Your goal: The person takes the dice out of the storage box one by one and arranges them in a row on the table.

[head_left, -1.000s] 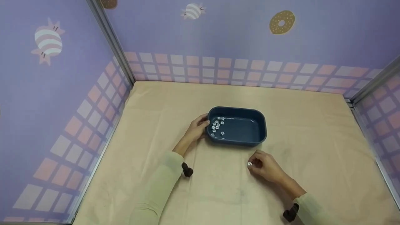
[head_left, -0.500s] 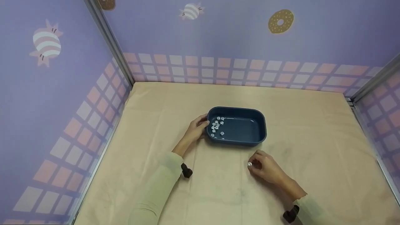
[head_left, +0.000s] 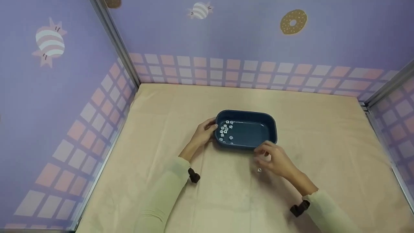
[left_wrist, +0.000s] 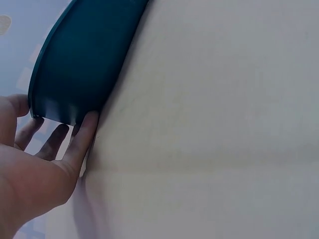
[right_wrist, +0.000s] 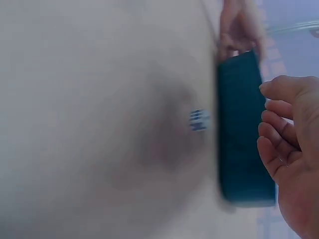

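A dark blue plastic box (head_left: 249, 131) stands on the cloth, with several small white dice (head_left: 225, 129) gathered at its left end. My left hand (head_left: 202, 134) holds that left end, its thumb over the rim and its fingers along the outside wall. My right hand (head_left: 275, 158) is raised by the box's front right corner, fingers loosely bent and apart, holding nothing. Below it on the cloth lies a single die (head_left: 259, 170), which the right wrist view shows with dark spots. Seen from the left wrist, the box (left_wrist: 84, 59) hides the dice inside.
A beige cloth (head_left: 223, 194) covers the table. Purple patterned panels (head_left: 245, 38) enclose it at the back and both sides, joined by metal posts (head_left: 116, 42) at the corners. Both wrists carry small black devices (head_left: 194, 175).
My right hand has let go of the die, leaving it on the cloth, and has risen and moved away toward the box's front right corner. My left hand and the box hold their place.
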Motion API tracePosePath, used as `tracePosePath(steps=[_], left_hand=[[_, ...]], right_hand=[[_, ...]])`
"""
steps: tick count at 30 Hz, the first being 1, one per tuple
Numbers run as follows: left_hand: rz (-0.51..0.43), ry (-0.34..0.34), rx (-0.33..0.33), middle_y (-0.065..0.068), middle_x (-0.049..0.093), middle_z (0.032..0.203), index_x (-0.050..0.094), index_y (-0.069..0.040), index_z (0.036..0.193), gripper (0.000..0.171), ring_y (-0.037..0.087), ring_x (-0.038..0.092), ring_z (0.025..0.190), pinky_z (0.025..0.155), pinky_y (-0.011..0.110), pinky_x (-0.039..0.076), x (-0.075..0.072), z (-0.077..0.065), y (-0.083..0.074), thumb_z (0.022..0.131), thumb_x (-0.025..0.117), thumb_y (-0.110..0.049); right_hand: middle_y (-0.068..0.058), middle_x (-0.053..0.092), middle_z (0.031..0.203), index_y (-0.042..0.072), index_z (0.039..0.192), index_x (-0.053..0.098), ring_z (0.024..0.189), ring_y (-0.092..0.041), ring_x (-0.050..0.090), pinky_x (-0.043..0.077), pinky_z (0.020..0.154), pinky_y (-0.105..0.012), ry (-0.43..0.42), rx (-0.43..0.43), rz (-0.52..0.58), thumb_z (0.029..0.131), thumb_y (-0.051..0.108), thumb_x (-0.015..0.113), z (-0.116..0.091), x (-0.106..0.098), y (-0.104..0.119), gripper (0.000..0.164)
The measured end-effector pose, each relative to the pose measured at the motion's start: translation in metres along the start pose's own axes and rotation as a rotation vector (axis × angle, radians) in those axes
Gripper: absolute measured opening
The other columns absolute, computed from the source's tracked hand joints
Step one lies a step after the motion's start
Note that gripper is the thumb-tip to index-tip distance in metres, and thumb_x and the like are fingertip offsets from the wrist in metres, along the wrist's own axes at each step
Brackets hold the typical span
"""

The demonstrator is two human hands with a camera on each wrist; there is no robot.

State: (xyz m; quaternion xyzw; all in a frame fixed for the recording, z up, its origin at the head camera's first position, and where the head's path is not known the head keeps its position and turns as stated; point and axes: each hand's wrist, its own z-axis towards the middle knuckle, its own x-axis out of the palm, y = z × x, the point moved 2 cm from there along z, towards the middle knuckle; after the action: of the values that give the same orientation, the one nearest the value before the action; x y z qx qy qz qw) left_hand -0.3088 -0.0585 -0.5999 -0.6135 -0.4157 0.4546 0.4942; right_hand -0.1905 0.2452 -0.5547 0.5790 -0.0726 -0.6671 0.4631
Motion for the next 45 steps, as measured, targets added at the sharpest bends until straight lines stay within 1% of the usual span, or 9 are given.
tracePosePath(steps=[4, 8, 13, 18, 25, 27, 33, 40, 45], left_hand=[[0.007, -0.011, 0.015, 0.008, 0.058, 0.152, 0.055, -0.017, 0.155, 0.045, 0.027, 0.061, 0.131, 0.090, 0.041, 0.062, 0.000, 0.002, -0.002, 0.110, 0.058, -0.023], [0.011, -0.010, 0.007, 0.008, 0.058, 0.152, 0.057, -0.017, 0.153, 0.043, 0.026, 0.062, 0.129, 0.090, 0.042, 0.062, 0.000, 0.004, -0.002, 0.110, 0.057, -0.022], [-0.001, 0.000, 0.007, 0.009, 0.057, 0.153, 0.056, -0.015, 0.153, 0.043, 0.027, 0.060, 0.131, 0.094, 0.041, 0.060, 0.001, 0.006, -0.005, 0.111, 0.055, -0.022], [-0.039, 0.020, -0.006, 0.012, 0.055, 0.154, 0.053, -0.013, 0.155, 0.046, 0.031, 0.061, 0.130, 0.086, 0.046, 0.063, 0.002, 0.005, -0.006, 0.110, 0.055, -0.021], [-0.018, 0.038, 0.045, 0.011, 0.054, 0.155, 0.052, -0.011, 0.155, 0.046, 0.028, 0.055, 0.139, 0.107, 0.044, 0.053, 0.001, 0.006, -0.005, 0.111, 0.053, -0.020], [-0.018, 0.041, 0.054, 0.010, 0.054, 0.156, 0.052, -0.012, 0.156, 0.046, 0.027, 0.054, 0.139, 0.107, 0.043, 0.053, 0.001, 0.007, -0.005, 0.111, 0.054, -0.021], [-0.061, 0.062, 0.035, 0.011, 0.054, 0.155, 0.050, -0.013, 0.158, 0.048, 0.027, 0.057, 0.135, 0.097, 0.042, 0.059, 0.000, 0.005, -0.002, 0.111, 0.057, -0.022], [-0.070, 0.070, 0.048, 0.012, 0.051, 0.159, 0.048, -0.013, 0.159, 0.050, 0.029, 0.053, 0.143, 0.107, 0.046, 0.054, 0.000, 0.006, 0.000, 0.111, 0.057, -0.022], [-0.059, 0.074, 0.057, 0.012, 0.051, 0.160, 0.048, -0.014, 0.160, 0.050, 0.030, 0.051, 0.144, 0.106, 0.049, 0.055, -0.001, 0.006, 0.001, 0.111, 0.058, -0.023]], right_hand=[[-0.006, 0.069, 0.103, 0.001, 0.108, 0.077, 0.091, -0.026, 0.069, 0.063, 0.077, -0.048, -0.045, 0.013, 0.023, 0.090, 0.008, 0.085, 0.034, -0.001, -0.002, 0.021], [-0.007, 0.070, 0.102, 0.001, 0.109, 0.077, 0.091, -0.025, 0.068, 0.062, 0.079, -0.046, -0.049, 0.053, 0.010, 0.091, 0.010, 0.085, 0.066, 0.009, -0.007, 0.021], [-0.009, 0.069, 0.102, 0.000, 0.110, 0.077, 0.093, -0.026, 0.068, 0.061, 0.083, -0.045, -0.012, 0.096, -0.017, 0.092, 0.010, 0.083, 0.100, 0.024, -0.009, 0.021], [-0.010, 0.069, 0.105, 0.000, 0.113, 0.077, 0.096, -0.025, 0.068, 0.060, 0.087, -0.042, 0.066, 0.142, -0.030, 0.093, 0.009, 0.081, 0.124, 0.035, -0.013, 0.022], [-0.008, 0.070, 0.104, 0.004, 0.111, 0.079, 0.096, -0.023, 0.067, 0.059, 0.087, -0.042, 0.203, 0.192, -0.058, 0.094, 0.005, 0.080, 0.135, 0.045, -0.021, 0.017], [-0.007, 0.070, 0.105, 0.005, 0.111, 0.079, 0.096, -0.022, 0.066, 0.059, 0.088, -0.042, 0.233, 0.211, -0.055, 0.095, 0.006, 0.080, 0.136, 0.047, -0.022, 0.017], [-0.007, 0.073, 0.109, 0.006, 0.117, 0.078, 0.098, -0.021, 0.065, 0.057, 0.091, -0.043, 0.327, 0.265, -0.040, 0.098, 0.006, 0.076, 0.136, 0.054, -0.022, 0.019], [-0.006, 0.074, 0.110, 0.007, 0.120, 0.078, 0.099, -0.022, 0.066, 0.057, 0.095, -0.044, 0.352, 0.332, -0.021, 0.099, 0.002, 0.072, 0.135, 0.054, -0.022, 0.023], [-0.006, 0.074, 0.111, 0.007, 0.119, 0.079, 0.102, -0.023, 0.066, 0.057, 0.097, -0.045, 0.358, 0.361, -0.011, 0.099, 0.001, 0.071, 0.136, 0.055, -0.024, 0.023]])
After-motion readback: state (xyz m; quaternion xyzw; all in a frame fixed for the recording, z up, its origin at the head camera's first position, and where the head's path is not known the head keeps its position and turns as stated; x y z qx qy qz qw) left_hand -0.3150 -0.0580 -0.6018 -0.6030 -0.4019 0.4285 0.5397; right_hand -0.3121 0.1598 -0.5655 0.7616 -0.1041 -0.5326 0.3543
